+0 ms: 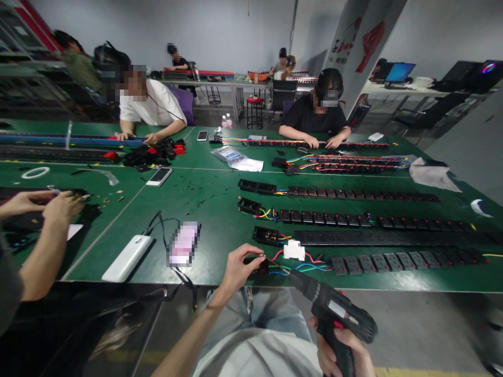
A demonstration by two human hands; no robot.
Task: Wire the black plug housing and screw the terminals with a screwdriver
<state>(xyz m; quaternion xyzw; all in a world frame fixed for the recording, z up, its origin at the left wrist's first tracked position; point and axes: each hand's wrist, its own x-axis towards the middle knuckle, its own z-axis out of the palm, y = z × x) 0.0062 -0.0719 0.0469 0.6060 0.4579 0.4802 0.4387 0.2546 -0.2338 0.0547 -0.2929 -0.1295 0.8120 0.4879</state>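
Observation:
My right hand [346,348] is wrapped round the grip of a black power drill [338,309], whose bit points up and left. By the bit's tip, my left hand [241,267] pinches a small brass-coloured piece between thumb and finger. Just under those fingers lies a black end housing [261,265], partly hidden by the hand. Red, blue and green wires run from it to a row of black socket modules [387,262]. A white breaker [294,251] sits on the red wire.
More black socket strips [330,217] lie beyond on the green table [208,209]. Left are a white power bank [128,258] and a phone [184,243]. A co-worker's hands [61,207] work at far left; other people sit opposite.

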